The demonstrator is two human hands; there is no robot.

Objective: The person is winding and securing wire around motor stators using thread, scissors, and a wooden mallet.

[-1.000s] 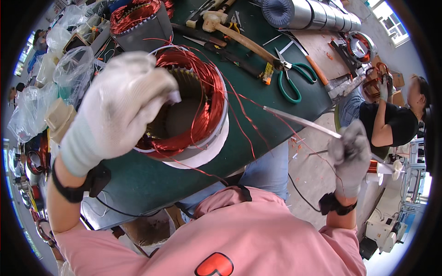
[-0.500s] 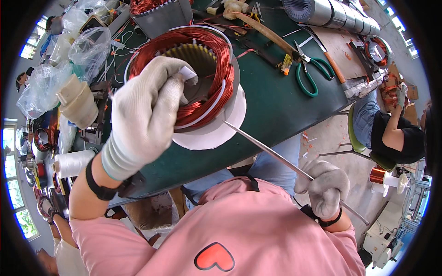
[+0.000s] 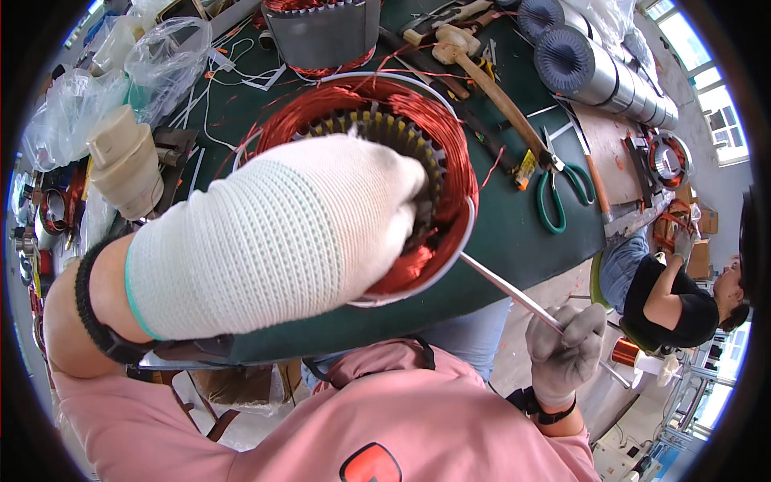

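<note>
A stator (image 3: 454,136) with red copper windings, a slotted bore and white cord around its rim stands on the bench in front of me. My left hand (image 3: 313,217), in a white knitted glove, reaches over it with curled fingers inside the bore. Its fingertips are hidden, so I cannot see what they hold. My right hand (image 3: 566,349), gloved too, is closed around a thin metal rod (image 3: 512,292). The rod slants up and left, its far end meeting the stator's lower right rim, where the tip is out of sight.
Behind stands another wound stator (image 3: 325,38). To the right lie a mallet (image 3: 498,96), green-handled scissors (image 3: 554,193) and slotted steel cores (image 3: 590,72). Plastic bags (image 3: 165,64) and cream plastic forms (image 3: 124,165) crowd the left. A co-worker (image 3: 675,297) sits at far right.
My left hand has moved right and down into the bore; the white slip it pinched is now hidden. My right hand still grips the rod, slightly lower. The view has shifted.
</note>
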